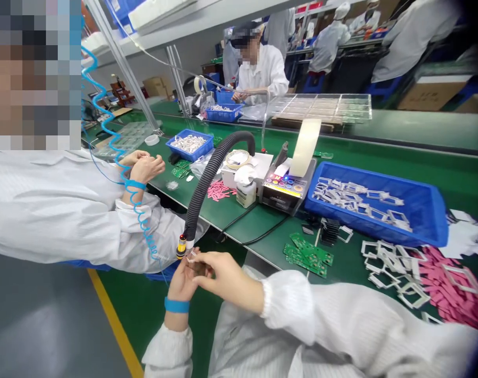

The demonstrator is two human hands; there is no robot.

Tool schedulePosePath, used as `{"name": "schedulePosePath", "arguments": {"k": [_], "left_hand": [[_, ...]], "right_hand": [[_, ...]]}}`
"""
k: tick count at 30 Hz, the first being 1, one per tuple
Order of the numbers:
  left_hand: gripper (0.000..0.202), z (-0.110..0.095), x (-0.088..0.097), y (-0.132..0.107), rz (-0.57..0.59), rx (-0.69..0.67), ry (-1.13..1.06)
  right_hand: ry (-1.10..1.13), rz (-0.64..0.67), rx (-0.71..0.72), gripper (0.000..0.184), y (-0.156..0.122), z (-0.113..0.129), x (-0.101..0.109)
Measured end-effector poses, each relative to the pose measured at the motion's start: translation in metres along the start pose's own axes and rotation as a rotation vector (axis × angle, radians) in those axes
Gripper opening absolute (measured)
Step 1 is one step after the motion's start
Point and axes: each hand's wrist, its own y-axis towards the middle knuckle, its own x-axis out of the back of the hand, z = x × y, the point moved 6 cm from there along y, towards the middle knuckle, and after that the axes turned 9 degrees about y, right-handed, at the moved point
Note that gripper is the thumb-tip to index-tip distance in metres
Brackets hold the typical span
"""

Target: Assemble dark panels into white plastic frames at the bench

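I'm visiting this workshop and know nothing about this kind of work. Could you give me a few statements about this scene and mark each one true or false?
1. The left hand wears a blue wristband. True.
2. The large blue tray is filled with pink strips. False: it holds pale rectangular frames.
3. A black ribbed hose ends close beside the right hand. True.
4. The green circuit boards lie inside a tray. False: they lie directly on the green bench.

bare fingers (223, 270), matt cloth sleeve (341, 325), glossy plastic bin (439, 220)
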Motion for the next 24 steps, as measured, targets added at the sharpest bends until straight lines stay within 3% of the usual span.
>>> {"name": "schedulePosePath", "arguments": {"k": [5, 7, 9, 13, 20, 24], "left_hand": [[0.020, 0.042, -0.059, -0.053, 0.221, 0.154, 0.055], [0.024, 0.048, -0.093, -0.080, 0.429, 0.150, 0.069], [0.028, 0.049, -0.120, -0.098, 0.537, 0.137, 0.119], [0.029, 0.046, -0.155, -0.106, 0.582, 0.093, 0.253], [0.035, 0.057, -0.198, -0.111, 0.776, 0.127, 0.400], [0.035, 0.061, -0.217, -0.121, 0.868, 0.131, 0.438]], "right_hand": [[-0.290, -0.034, 0.204, 0.033, -0.064, 0.041, 0.060], [-0.371, -0.093, 0.258, 0.031, -0.084, 0.045, 0.074], [-0.414, -0.137, 0.288, 0.030, -0.098, 0.046, 0.081], [-0.454, -0.239, 0.326, 0.029, -0.114, 0.052, 0.095], [-0.512, -0.325, 0.378, 0.029, -0.138, 0.067, 0.123], [-0.493, -0.507, 0.366, 0.014, -0.156, 0.078, 0.143]]}}
